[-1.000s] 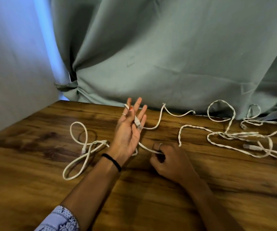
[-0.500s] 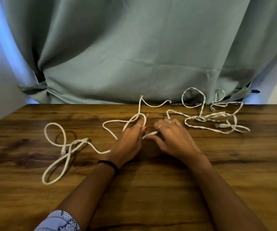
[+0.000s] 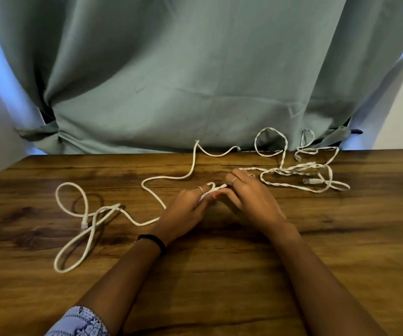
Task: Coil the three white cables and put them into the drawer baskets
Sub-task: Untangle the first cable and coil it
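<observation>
A wooden tabletop (image 3: 220,275) fills the lower half of the frame, and a grey-green curtain (image 3: 183,81) hangs behind its far edge, bunched into a knot at the upper left. Both hands meet at the centre of the frame. The left hand (image 3: 186,212) curls its fingers around a small loop of smooth white cable (image 3: 171,177), its grip narrow and holding the cord between thumb and fingers. The right hand (image 3: 249,197) lies just beside it, fingers bent over the same cord where the two hands touch; its grip looks closed on the cable, though the fingertips are partly hidden.

From the hands this smooth cable runs left across the tabletop into a long folded loop (image 3: 79,229) at centre left, with a clear plug (image 3: 83,225) lying in it, and also arcs up toward the curtain at upper centre.

At the upper right lies a tangle of twisted white cable (image 3: 292,185), touching the curtain's hem, with another plug (image 3: 313,181) among its strands. How many separate cables make up that tangle cannot be told; two plugs show plainly.

The left wrist wears one black band (image 3: 155,241), and a patterned sleeve (image 3: 79,323) shows at the bottom left. Rings are on fingers of both hands.
</observation>
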